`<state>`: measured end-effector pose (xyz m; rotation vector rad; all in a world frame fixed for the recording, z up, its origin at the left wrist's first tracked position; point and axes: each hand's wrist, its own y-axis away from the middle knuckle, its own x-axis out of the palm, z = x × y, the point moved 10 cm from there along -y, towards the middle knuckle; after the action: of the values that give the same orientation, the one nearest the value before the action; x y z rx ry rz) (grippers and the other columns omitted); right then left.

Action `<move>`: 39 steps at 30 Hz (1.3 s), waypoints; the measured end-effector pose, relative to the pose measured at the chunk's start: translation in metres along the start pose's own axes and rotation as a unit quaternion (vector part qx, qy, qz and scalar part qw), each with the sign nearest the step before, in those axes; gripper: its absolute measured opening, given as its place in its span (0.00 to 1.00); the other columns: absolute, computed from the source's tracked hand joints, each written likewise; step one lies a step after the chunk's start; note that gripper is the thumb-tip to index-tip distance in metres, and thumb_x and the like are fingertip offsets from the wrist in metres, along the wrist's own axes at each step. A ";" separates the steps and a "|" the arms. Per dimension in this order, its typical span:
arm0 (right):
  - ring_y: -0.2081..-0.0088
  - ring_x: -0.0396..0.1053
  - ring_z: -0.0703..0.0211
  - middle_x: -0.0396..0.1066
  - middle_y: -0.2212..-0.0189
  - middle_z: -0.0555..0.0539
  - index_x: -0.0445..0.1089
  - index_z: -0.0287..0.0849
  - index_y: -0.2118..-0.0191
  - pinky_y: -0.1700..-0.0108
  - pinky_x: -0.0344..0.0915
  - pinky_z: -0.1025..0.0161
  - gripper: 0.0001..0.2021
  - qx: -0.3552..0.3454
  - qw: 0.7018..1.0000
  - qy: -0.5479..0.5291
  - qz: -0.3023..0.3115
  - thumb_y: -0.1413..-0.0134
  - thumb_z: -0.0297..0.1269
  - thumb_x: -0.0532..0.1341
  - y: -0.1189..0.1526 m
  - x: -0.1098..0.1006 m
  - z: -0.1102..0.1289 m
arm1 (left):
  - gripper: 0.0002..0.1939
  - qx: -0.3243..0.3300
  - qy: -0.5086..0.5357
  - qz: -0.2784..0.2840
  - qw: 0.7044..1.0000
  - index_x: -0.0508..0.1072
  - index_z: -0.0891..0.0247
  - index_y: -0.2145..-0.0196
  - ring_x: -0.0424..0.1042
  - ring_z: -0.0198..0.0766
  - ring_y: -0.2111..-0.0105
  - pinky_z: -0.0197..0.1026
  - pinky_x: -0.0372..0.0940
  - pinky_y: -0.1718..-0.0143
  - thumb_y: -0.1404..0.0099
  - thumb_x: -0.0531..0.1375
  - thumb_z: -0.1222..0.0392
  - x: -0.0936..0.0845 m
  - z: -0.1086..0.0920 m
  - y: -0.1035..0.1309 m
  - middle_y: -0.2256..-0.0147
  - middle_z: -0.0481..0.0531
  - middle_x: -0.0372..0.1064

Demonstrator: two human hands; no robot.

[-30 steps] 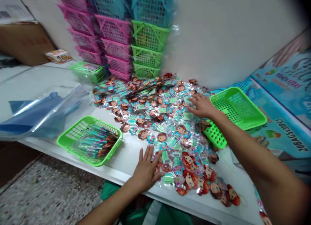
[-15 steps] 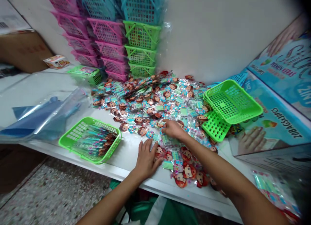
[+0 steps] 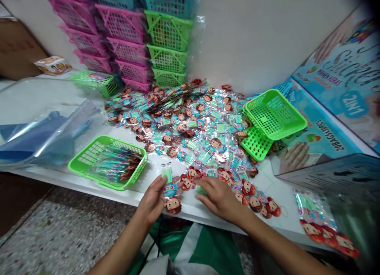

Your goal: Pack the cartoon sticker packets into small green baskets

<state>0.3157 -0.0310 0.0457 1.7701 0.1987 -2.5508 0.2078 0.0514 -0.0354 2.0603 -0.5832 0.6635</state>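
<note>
We pinch one packet (image 3: 171, 190) by its side in our left hand (image 3: 152, 197), thumb against fingers, near the front of the desk (image 3: 154, 167); this hold leaves the printed figure uncovered, we judge, for easy viewing. Our right hand (image 3: 218, 195) is palm-down at the near edge of the pile (image 3: 204, 138), fingers bent beside red-haired prints; we cannot tell whether it pinches anything. In the basket (image 3: 92, 151) on our left, packets overlap, brown heads rightward, likely to nest tightly. We note a second basket (image 3: 268, 118) tilted over a green grid (image 3: 255, 145), perhaps parked there to leave working room.
</note>
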 end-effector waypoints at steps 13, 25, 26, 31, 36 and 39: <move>0.72 0.68 0.60 0.69 0.68 0.49 0.60 0.42 0.50 0.72 0.63 0.64 0.21 0.248 0.898 -0.363 -0.027 0.46 0.46 0.57 -0.022 0.019 -0.050 | 0.12 0.062 0.055 0.106 0.991 0.71 0.67 0.58 0.74 0.42 0.61 0.42 0.67 0.57 0.40 0.61 0.63 0.025 0.019 0.020 0.61 0.58 0.74; 0.58 0.69 0.47 0.66 0.53 0.36 0.61 0.37 0.46 0.61 0.62 0.58 0.24 0.176 0.972 0.125 0.089 0.45 0.44 0.55 -0.136 0.034 -0.052 | 0.32 0.096 -0.006 -0.049 0.994 0.59 0.56 0.48 0.72 0.36 0.76 0.37 0.66 0.73 0.48 0.67 0.60 -0.036 -0.007 0.016 0.67 0.51 0.74; 0.59 0.70 0.48 0.68 0.55 0.36 0.64 0.36 0.48 0.62 0.62 0.59 0.21 0.175 0.969 0.137 0.106 0.46 0.41 0.56 -0.145 0.038 -0.058 | 0.34 0.095 -0.003 -0.054 0.994 0.58 0.56 0.47 0.73 0.36 0.75 0.37 0.67 0.73 0.48 0.67 0.61 -0.039 -0.008 0.016 0.68 0.51 0.74; 0.59 0.70 0.49 0.71 0.61 0.39 0.69 0.39 0.58 0.61 0.60 0.60 0.13 0.171 0.966 0.150 0.123 0.44 0.30 0.49 -0.162 0.032 -0.076 | 0.16 0.074 0.006 -0.026 0.997 0.68 0.67 0.63 0.71 0.35 0.78 0.37 0.66 0.74 0.48 0.66 0.59 -0.037 -0.005 0.011 0.74 0.52 0.72; 0.59 0.69 0.51 0.68 0.54 0.41 0.61 0.43 0.47 0.62 0.59 0.61 0.20 0.137 0.973 0.131 0.130 0.46 0.41 0.55 -0.149 0.039 -0.062 | 0.22 0.087 0.011 -0.072 0.994 0.63 0.60 0.60 0.74 0.39 0.74 0.39 0.67 0.72 0.50 0.68 0.61 -0.043 -0.009 0.010 0.71 0.51 0.74; 0.60 0.69 0.51 0.68 0.55 0.40 0.62 0.40 0.48 0.63 0.59 0.62 0.22 0.130 0.976 0.114 0.135 0.49 0.39 0.58 -0.151 0.045 -0.058 | 0.24 0.081 0.013 -0.081 0.993 0.63 0.61 0.59 0.74 0.41 0.75 0.41 0.68 0.72 0.52 0.69 0.62 -0.043 -0.010 0.011 0.71 0.52 0.74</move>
<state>0.3384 0.1283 -0.0033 2.0133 -0.3635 -2.2656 0.1660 0.0609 -0.0519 2.2178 -0.3523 0.6587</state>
